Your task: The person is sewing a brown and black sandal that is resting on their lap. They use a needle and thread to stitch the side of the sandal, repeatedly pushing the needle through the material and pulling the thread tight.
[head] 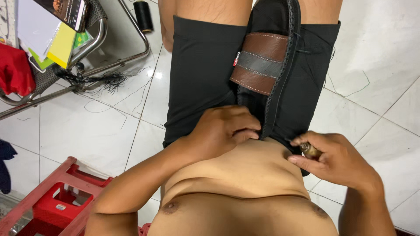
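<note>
Floor: white glossy tiles, strewn with loose dark threads.
Shorts: black, worn by the seated person, covering both thighs across the top middle.
Crate: red plastic, at the lower left corner, standing on the tiles.
Chair frame: bent metal tube at upper left, loaded with papers, a yellow card and a red cloth.
Sandal: black sole with stitched edge and a brown and black strap, resting lengthwise on the lap between the thighs, heel end toward the belly.
Left hand: fingers curled and pressed together, gripping the near end of the sandal against the lap.
Right hand: thumb and fingers pinching a small brownish handle, just beside the sandal's near edge; tip of the tool too small to tell.
Tool handle: rounded, brown, mostly hidden in the right hand.
Thread spool: black, upright on the floor at the top, well apart from both hands.
</note>
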